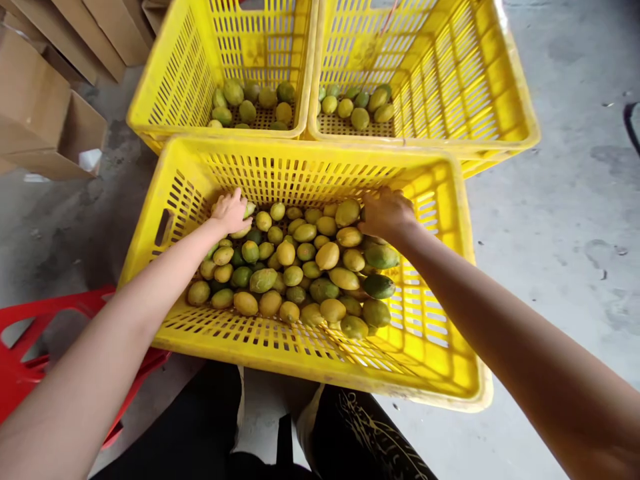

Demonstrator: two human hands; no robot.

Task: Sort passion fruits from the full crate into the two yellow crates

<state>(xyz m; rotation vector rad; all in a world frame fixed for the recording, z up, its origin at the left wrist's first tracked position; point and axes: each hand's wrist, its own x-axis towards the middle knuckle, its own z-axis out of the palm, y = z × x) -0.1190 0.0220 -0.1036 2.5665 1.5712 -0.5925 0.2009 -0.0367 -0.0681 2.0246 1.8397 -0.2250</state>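
A large yellow crate (320, 363) stands in front of me, its bottom covered with yellow and green lemons (327, 255). My left hand (231, 212) is inside at the far left of the fruit, its fingers bent over a greenish lemon (249, 209) that shows beside the fingertips. At the far right of the pile is my right hand (387, 212), back up, fingers curled down next to a large lemon (347, 213). What lies under its fingers is hidden.
Two more yellow crates (220, 131) (425, 142) stand behind the near one, with several lemons in each. Cardboard boxes (35, 100) are at the upper left. A red plastic chair (30, 320) is at the left, and my legs are below the near crate.
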